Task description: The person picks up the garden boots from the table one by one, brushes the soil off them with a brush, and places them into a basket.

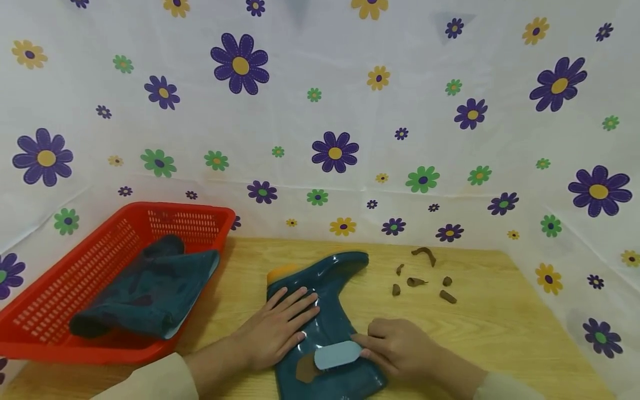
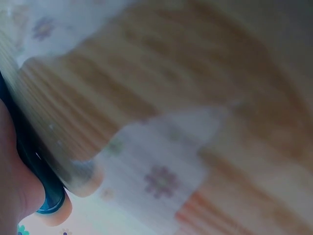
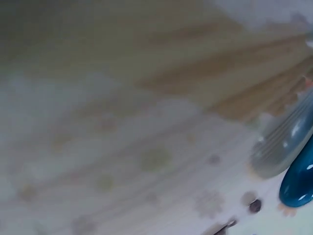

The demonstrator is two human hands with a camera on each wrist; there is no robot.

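A glossy teal rubber boot (image 1: 327, 311) lies on its side, its toe pointing up and right in the head view; a strip of orange sole (image 1: 282, 272) shows. My left hand (image 1: 277, 330) rests on the boot with fingers spread. In my right hand (image 1: 402, 347) I hold a light blue flat scraper (image 1: 340, 354) by one end. Its other end touches a brown mud-like patch (image 1: 305, 369) on the boot's shaft. The left wrist view catches part of the boot (image 2: 51, 200) beside the left hand (image 2: 17, 181). Only the boot's toe (image 3: 298, 181) appears in the right wrist view.
A red plastic basket (image 1: 227, 225) stands at the left, holding another teal boot (image 1: 150, 283). Several brown pieces (image 1: 416, 282) lie scattered right of the boot on the wooden table (image 1: 500, 322). Flower-patterned white sheeting (image 1: 295, 122) surrounds the table's back and sides.
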